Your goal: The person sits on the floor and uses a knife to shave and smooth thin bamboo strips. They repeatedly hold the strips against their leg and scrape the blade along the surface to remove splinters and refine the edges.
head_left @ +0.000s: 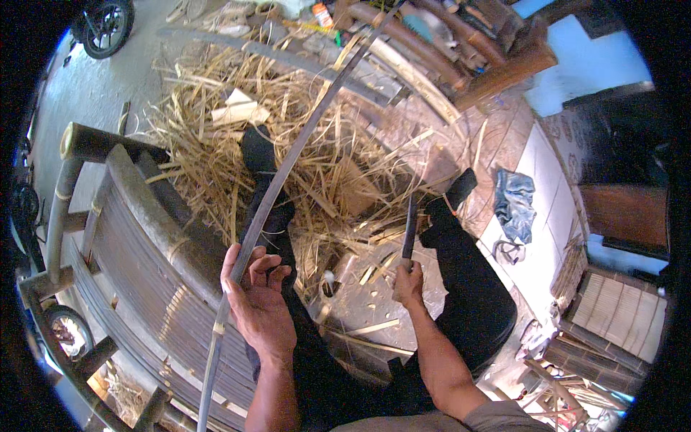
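Observation:
A long, narrow bamboo strip (296,150) runs slantwise from the lower left to the far top. My left hand (263,306) holds it near its lower part, fingers curled loosely and palm turned up. A paler joint shows on the strip just below the hand. In my right hand (408,283) is a knife (410,229), its dark blade pointing away from me and apart from the strip. The fist hides most of its handle. Between my dark-clothed legs, a grey round surface (374,291) carries small chips and slivers.
A heap of bamboo shavings (317,173) spreads around my feet. At the left stands a bamboo bench (173,288). Bamboo poles (425,47) and tools lie at the far side. A crumpled dark plastic bag (515,205) rests on pale tiles. A motorbike wheel (106,29) shows far left.

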A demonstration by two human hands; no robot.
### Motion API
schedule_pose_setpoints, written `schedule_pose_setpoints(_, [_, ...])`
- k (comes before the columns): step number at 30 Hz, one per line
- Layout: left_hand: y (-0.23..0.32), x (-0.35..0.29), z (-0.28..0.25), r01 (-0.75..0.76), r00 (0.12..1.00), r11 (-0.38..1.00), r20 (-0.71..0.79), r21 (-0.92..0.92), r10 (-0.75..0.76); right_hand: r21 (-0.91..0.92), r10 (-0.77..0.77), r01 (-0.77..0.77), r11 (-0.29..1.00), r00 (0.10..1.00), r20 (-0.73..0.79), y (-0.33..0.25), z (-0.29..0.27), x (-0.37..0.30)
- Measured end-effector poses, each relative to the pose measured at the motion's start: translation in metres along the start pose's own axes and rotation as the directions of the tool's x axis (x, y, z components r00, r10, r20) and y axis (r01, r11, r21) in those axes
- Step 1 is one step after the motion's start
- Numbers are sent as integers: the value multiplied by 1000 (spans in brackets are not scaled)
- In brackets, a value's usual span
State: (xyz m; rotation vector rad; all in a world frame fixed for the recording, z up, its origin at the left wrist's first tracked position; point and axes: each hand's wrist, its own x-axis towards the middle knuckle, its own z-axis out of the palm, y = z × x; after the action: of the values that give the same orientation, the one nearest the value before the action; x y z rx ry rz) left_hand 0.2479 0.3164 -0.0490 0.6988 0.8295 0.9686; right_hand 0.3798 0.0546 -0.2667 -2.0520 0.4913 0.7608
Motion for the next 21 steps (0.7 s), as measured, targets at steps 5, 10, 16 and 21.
schedule_pose_setpoints(5, [28,1,19,-158,981,977,-91,140,172,-13,-59,59,998,998,37,-20,-14,-30])
schedule_pose_setpoints(10, [109,7,38,-529,848,845,77,73,524,191,-84,49,980,980,183,-33,-27,-73])
schedule_pose_setpoints(16, [204,-26,74,-701,679,675,74,-232,731,301,-133,41,953,948,291,-31,-45,-119])
schedule_pose_setpoints(21, [250,-73,105,-782,620,593,-138,-194,772,140,-255,223,965,921,295,-2,-59,-134])
